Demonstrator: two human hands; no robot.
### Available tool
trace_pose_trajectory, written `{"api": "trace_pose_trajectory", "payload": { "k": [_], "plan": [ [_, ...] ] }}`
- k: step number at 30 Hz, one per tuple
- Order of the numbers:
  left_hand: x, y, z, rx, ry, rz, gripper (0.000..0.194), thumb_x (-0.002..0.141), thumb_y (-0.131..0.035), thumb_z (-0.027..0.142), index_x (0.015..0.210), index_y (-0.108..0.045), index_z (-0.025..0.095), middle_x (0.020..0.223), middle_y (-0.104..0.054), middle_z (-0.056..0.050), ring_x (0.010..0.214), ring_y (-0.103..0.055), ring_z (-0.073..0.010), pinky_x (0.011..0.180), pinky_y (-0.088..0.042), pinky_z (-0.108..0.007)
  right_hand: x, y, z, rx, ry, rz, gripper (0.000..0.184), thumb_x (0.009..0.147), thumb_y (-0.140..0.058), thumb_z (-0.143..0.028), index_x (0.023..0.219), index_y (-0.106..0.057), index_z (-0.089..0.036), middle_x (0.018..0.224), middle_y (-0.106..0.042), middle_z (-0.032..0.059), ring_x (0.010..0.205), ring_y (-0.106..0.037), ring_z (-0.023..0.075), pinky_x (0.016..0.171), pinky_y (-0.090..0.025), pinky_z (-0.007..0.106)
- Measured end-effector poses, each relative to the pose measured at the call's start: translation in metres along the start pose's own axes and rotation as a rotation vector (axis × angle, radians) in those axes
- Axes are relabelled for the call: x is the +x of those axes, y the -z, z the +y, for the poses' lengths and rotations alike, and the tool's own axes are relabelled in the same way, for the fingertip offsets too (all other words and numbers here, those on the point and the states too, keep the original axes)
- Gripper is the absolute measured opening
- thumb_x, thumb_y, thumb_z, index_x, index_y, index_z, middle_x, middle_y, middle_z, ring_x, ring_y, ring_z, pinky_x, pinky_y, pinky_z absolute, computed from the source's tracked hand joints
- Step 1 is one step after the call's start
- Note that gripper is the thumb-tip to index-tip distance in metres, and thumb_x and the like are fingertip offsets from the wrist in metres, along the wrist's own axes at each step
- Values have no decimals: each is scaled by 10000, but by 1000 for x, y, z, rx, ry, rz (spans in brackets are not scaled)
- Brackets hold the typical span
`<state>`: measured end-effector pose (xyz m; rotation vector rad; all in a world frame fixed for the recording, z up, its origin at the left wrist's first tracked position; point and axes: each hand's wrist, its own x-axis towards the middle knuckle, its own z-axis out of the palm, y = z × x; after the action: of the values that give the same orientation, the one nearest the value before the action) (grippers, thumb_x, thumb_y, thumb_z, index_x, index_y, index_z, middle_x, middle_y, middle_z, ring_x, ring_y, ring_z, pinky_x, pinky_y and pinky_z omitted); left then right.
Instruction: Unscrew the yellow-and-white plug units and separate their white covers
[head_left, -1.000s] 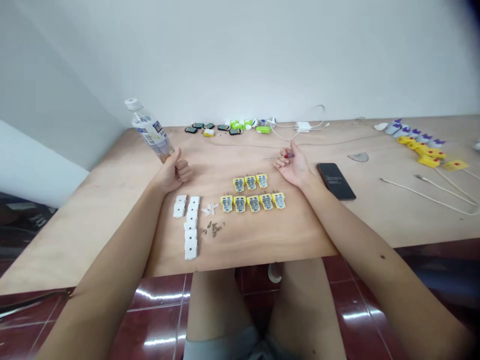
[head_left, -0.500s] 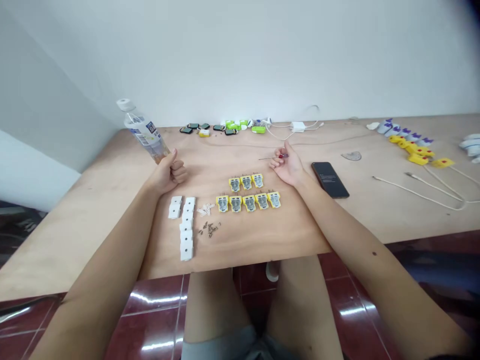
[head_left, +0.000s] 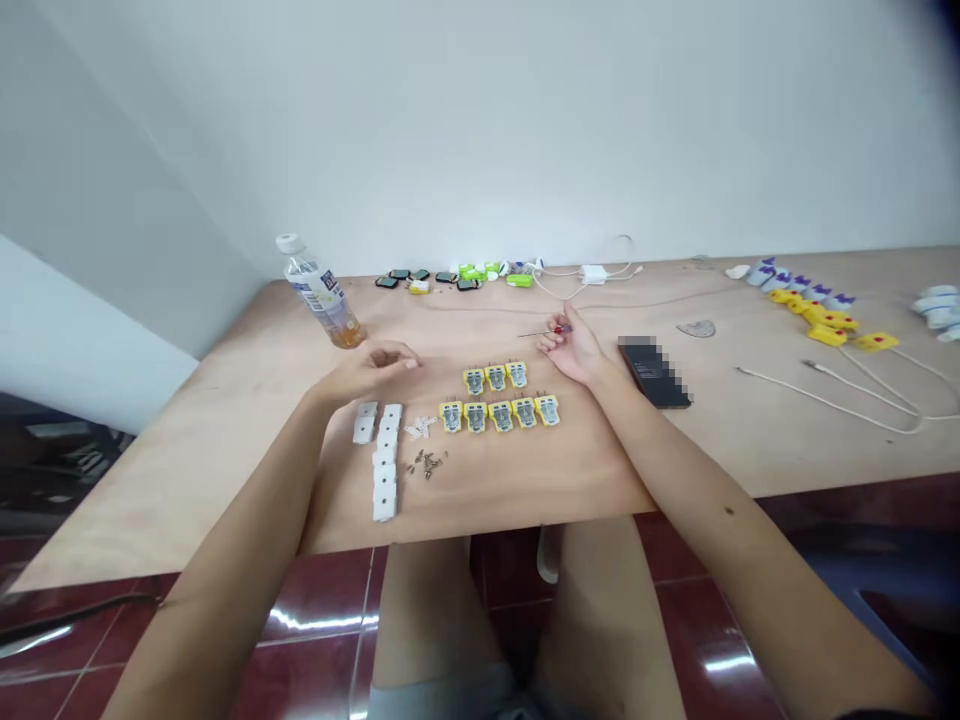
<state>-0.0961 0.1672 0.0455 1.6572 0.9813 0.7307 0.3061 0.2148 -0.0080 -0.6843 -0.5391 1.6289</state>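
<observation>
My right hand (head_left: 574, 348) rests palm up on the table, its fingers curled round a thin screwdriver (head_left: 534, 333) with a red and purple handle. Its shaft points left. My left hand (head_left: 367, 370) is palm down with loosely bent fingers and holds nothing, just in front of a drink bottle (head_left: 328, 308). Between the hands stand two rows of yellow plug housings (head_left: 501, 417) with grey insides and metal prongs. White square covers (head_left: 385, 470) with a hole lie in two columns near my left forearm. Beside them are small white strips (head_left: 421, 428) and a pile of screws (head_left: 428, 464).
A phone (head_left: 651, 372) lies right of my right hand, with a clear curved piece (head_left: 697, 328) behind it. Dark and green small cases (head_left: 480, 271) and a white adapter (head_left: 594, 274) line the wall. Yellow plugs (head_left: 827, 335) and white cables (head_left: 832, 385) spread at right.
My left hand has turned from a thumb-up fist to palm down with the fingers opened. The right hand keeps the screwdriver almost still. The view has shifted slightly.
</observation>
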Motion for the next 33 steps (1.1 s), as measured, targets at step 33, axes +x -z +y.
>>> {"api": "trace_pose_trajectory", "payload": {
  "k": [33],
  "plan": [
    [-77,-161,44,714,-365,-371,603,937,-574,-43,1405,-756,292,1527,-734,-52,1446,-662,-280,1213,-575,-485,-9,-4,-7,9,134,26,346,874,-966,-176,853,-625,-234,698,-597,-77,585,-494,66,520,-477,174]
  ]
}}
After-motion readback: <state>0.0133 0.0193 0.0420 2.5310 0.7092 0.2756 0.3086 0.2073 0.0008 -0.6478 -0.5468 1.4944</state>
